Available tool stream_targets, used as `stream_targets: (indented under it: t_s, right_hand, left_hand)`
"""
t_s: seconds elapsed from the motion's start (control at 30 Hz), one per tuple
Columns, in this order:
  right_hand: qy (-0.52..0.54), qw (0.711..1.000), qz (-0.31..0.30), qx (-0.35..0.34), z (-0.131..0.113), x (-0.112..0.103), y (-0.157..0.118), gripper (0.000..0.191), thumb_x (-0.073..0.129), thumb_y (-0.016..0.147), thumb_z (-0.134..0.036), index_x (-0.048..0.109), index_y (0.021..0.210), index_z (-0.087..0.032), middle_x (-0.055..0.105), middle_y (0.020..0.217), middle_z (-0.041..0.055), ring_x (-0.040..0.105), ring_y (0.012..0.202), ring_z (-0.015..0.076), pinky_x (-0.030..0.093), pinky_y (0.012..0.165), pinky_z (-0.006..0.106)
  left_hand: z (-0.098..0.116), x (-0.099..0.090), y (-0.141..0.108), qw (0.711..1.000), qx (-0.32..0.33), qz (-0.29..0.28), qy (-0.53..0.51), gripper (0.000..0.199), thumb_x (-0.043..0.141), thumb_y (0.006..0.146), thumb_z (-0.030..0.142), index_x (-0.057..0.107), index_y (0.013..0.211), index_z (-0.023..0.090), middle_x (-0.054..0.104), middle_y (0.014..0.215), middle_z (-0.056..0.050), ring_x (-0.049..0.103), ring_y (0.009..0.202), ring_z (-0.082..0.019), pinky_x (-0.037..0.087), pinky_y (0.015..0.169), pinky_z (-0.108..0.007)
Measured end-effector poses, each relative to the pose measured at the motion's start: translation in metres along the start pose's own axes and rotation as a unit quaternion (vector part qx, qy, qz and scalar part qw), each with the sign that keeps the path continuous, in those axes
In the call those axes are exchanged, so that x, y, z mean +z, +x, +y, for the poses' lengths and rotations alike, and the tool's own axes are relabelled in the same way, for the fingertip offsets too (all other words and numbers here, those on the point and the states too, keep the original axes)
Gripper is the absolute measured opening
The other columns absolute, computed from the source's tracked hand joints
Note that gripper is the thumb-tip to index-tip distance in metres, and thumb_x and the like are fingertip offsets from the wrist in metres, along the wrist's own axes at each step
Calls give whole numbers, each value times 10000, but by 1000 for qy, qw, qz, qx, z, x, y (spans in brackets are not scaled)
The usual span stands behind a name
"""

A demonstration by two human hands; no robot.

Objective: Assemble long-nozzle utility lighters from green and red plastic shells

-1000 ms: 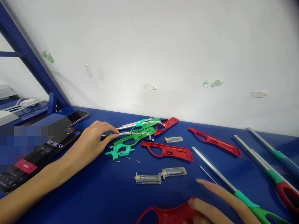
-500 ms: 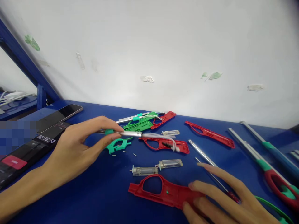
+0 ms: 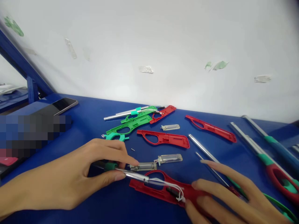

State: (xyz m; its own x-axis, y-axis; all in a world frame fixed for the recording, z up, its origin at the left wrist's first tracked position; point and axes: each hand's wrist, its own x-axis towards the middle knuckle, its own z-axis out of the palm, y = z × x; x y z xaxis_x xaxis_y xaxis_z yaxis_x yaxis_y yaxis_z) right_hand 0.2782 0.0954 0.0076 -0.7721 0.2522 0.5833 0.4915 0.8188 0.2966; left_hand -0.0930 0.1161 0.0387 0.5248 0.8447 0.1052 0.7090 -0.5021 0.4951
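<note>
Between thumb and fingers, my left hand grips a metal lighter tube with a green collar. White wires and a small black part trail from its end, over the red lighter shell half nearest me. My right hand holds that shell's wide end, its fingers curled around the edge and one finger stretched out. Behind the tube lie two clear fuel tanks, one close to my left fingertips, the other further right.
Further back are another red shell half, green shell halves, a third clear tank and a red half. A loose metal tube and a screwdriver lie near my right hand. Assembled lighters lie right; a phone left.
My left hand has brought the wired tube down and nearer, from beside the back parts to over the nearest red shell half. My right hand stays on that shell.
</note>
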Motion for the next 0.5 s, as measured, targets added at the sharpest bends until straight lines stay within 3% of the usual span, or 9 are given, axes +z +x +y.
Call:
stream_targets:
  t_s: [0.13, 0.3, 0.5]
  right_hand:
    - [11, 1000, 1, 18, -4, 0, -6, 259, 568, 1046, -119, 764, 963, -267, 711, 799, -77, 682, 989, 143, 388, 1299, 501]
    - [13, 1000, -8, 13, -3, 0, -14, 232, 562, 1054, -151, 759, 1030, -272, 735, 847, -77, 705, 1038, 157, 455, 1258, 521]
    - [13, 1000, -22, -3, -1, 1, -23, 207, 590, 1038, -162, 754, 1101, -272, 743, 885, -64, 700, 1075, 182, 440, 1257, 563]
  left_hand:
    - [3, -3, 3, 997, 24, -67, -8, 310, 653, 1035, 389, 704, 1313, 516, 747, 1322, 43, 736, 1188, -196, 616, 1047, -294]
    - [5, -7, 9, 996, 45, -76, 9, 330, 675, 1017, 381, 670, 1323, 506, 748, 1337, 77, 664, 1324, -202, 605, 1028, -256]
    - [15, -14, 15, 993, 39, -106, -21, 156, 623, 1040, 328, 733, 1137, 382, 771, 1160, 35, 726, 1106, -176, 573, 1018, -250]
